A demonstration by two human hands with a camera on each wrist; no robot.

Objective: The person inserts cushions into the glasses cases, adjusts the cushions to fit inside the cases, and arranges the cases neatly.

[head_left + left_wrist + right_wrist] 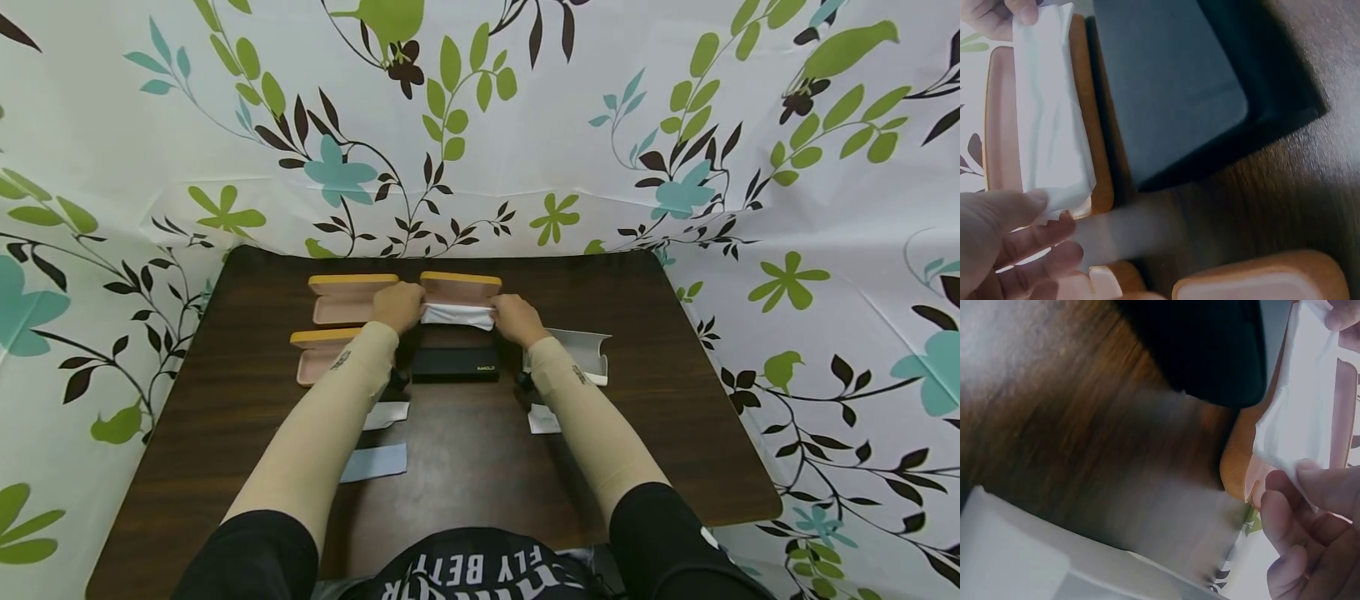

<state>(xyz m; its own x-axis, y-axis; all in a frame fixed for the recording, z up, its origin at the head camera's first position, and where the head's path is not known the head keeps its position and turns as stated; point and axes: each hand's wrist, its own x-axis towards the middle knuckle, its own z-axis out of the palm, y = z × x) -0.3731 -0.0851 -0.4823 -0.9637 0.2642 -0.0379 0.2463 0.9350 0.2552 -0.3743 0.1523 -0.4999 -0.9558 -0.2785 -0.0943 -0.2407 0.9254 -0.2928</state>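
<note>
A folded white cloth (457, 316) is stretched level over the lower half of an open tan glasses case (461, 288) with a pink lining. My left hand (398, 307) pinches the cloth's left end; in the left wrist view the thumb lies on top of the cloth (1054, 119) and the fingers beneath. At the other end, my right hand (519, 319) pinches it between thumb and fingers, as the right wrist view shows with the cloth (1300, 406) over the case's edge. Just nearer to me lies a closed black case (455, 364) with small lettering.
Two more open tan cases, one upper (343, 310) and one lower (318, 367), stand at the left. A pale grey open case (592, 354) sits by my right forearm. White pieces (386, 414) and a light blue cloth (378, 462) lie on the brown table (465, 467).
</note>
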